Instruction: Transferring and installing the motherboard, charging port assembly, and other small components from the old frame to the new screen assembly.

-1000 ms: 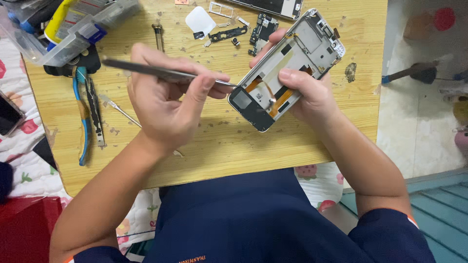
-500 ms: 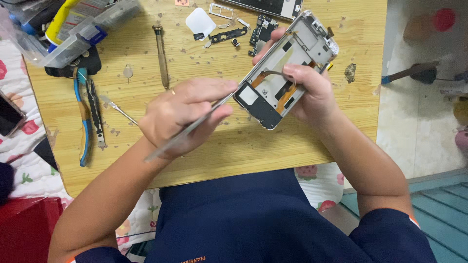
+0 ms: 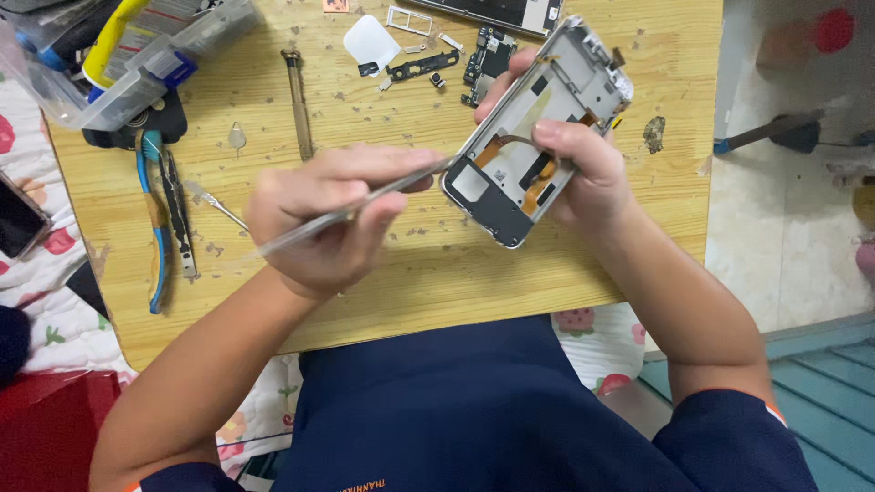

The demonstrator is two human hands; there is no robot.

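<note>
A pale wooden tabletop [image 3: 392, 292], speckled with small dark marks, fills most of the head view, with the person's 2 bare forearms reaching over it from the bottom edge. A clear plastic parts box [image 3: 137, 68] sits at the tabletop's far left corner, and blue-handled pliers [image 3: 155, 228] lie below it. The right hand [image 3: 583, 173] has its grip wrapped closed around an opened white smartphone frame with orange ribbon cables inside [image 3: 533, 137], held tilted above the tabletop's right half. The left hand [image 3: 319, 219] has its grip pinched closed on thin silver metal tweezers [image 3: 355, 208], whose tip touches the frame's lower left edge. A slim brown-handled screwdriver [image 3: 299, 105] lies on the wood beyond the left hand. A small black circuit board [image 3: 488, 55] rests near the frame's top.
</note>
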